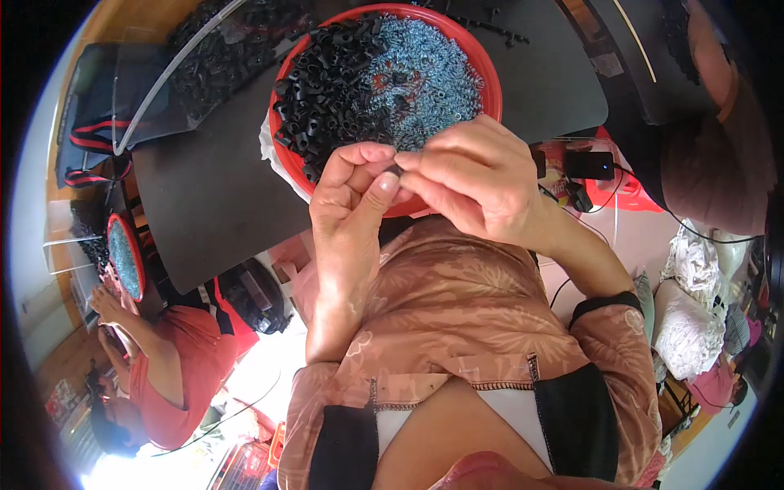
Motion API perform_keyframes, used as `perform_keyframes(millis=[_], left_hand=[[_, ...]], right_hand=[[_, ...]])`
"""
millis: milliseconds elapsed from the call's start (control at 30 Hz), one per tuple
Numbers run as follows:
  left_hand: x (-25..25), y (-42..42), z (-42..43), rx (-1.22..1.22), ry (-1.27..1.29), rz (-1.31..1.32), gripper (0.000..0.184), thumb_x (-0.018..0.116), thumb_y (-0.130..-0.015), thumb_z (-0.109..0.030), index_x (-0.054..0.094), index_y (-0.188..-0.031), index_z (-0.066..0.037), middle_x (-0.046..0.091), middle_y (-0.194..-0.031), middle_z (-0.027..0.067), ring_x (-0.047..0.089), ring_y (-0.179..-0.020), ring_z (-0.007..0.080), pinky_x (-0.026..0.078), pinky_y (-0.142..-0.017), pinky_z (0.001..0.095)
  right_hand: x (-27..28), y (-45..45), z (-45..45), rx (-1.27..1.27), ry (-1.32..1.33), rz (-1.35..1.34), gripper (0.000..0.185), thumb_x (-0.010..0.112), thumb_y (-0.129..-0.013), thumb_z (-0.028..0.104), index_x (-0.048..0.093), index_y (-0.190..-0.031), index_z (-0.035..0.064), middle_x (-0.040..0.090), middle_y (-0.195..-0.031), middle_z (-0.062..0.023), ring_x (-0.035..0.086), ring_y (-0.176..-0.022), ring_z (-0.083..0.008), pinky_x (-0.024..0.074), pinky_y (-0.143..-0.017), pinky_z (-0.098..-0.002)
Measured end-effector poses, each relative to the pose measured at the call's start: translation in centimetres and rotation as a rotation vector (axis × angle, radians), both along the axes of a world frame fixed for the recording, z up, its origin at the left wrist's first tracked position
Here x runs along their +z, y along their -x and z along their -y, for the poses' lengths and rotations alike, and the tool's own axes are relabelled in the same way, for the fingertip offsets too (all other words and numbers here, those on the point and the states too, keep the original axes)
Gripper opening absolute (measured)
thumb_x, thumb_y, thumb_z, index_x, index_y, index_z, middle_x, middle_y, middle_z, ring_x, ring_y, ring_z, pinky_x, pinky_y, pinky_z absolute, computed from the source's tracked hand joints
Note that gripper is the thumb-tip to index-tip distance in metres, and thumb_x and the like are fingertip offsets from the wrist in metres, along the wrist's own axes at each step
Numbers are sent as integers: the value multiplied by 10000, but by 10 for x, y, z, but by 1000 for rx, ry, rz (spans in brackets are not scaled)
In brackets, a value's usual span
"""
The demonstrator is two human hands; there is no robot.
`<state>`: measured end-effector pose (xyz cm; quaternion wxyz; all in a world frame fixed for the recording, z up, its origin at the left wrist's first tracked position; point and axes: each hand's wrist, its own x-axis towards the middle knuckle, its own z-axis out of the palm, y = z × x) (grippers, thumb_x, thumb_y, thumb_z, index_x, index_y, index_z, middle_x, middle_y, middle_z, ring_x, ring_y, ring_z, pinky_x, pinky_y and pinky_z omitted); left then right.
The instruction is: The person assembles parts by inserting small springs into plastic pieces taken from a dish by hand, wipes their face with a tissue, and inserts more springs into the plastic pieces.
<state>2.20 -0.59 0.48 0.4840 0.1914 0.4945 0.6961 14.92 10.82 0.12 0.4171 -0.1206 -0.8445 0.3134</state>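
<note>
A red basin stands on the dark table in front of me. Its left half holds many small black plastic parts, and its right half a heap of small metal springs. Over the near rim my left hand pinches a small black plastic part between thumb and fingers. My right hand meets it there, thumb and index finger pressed together at the part. Whatever sits between the right fingertips is too small to make out.
More black parts lie at the table's far left, behind a clear curved sheet. On the left a person in a red shirt works by another red basin. A black device with a cable sits to the right, near another person's arm.
</note>
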Motion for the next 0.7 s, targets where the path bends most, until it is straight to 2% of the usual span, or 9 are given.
perform_keyframes(millis=[67, 167, 200, 333, 433, 533, 633, 700], left_hand=[[-2, 2, 2, -20, -10, 1, 200, 542, -952, 26, 553, -1152, 8, 661, -1023, 113, 657, -878, 150, 534, -795, 253], [-10, 9, 5, -104, -94, 31, 196, 547, -968, -24, 573, -1160, 5, 665, -1017, 116, 646, -861, 143, 525, -777, 245], [-13, 12, 5, -119, -134, 64, 197, 550, -973, -45, 579, -1162, 4, 666, -1015, 118, 641, -852, 141, 521, -769, 242], [-20, 17, 5, -143, -177, 154, 157, 554, -986, -105, 593, -1111, -20, 659, -979, 112, 612, -780, 125, 495, -703, 220], [-19, 19, 5, -165, -222, 229, 135, 543, -994, -120, 576, -1099, -41, 640, -932, 97, 577, -729, 110, 462, -645, 208], [-19, 21, 6, -206, -288, 297, 143, 534, -1001, -133, 549, -1120, -54, 620, -914, 84, 543, -698, 101, 431, -603, 203], [-20, 24, 5, -269, -323, 357, 171, 536, -1001, -137, 528, -1151, -55, 612, -923, 83, 526, -685, 101, 421, -594, 205], [-19, 24, 2, -247, -288, 321, 182, 539, -999, -127, 521, -1163, -49, 614, -932, 88, 534, -688, 106, 430, -606, 209]], right_hand=[[7, -4, -12, 101, -84, 83, 122, 721, -825, 143, 684, -890, 47, 598, -755, -45, 605, -679, -229, 464, -605, -369], [2, 12, -40, -27, -24, 189, 124, 708, -817, 125, 683, -921, 61, 609, -833, -67, 622, -707, -263, 487, -637, -383], [1, 17, -51, -31, -90, 297, 150, 665, -810, 97, 687, -956, 73, 613, -889, -90, 641, -753, -285, 508, -674, -395], [-11, 41, -81, 34, -464, 428, 139, 584, -799, 66, 686, -893, 52, 613, -863, -93, 662, -807, -290, 526, -688, -381], [-19, 50, -89, 113, -543, 499, 278, 586, -763, -34, 685, -1007, 56, 595, -888, -102, 628, -830, -310, 517, -726, -389], [-11, 52, -90, 114, -592, 542, 69, 630, -768, 54, 680, -807, 26, 636, -841, -103, 671, -823, -289, 536, -697, -388], [-8, 50, -91, 111, -502, 500, 75, 673, -754, 72, 666, -795, 10, 640, -828, -103, 666, -801, -304, 534, -684, -408], [-5, 45, -90, 108, -297, 408, 110, 696, -774, 82, 671, -828, -11, 662, -841, -112, 675, -797, -283, 539, -693, -378]])
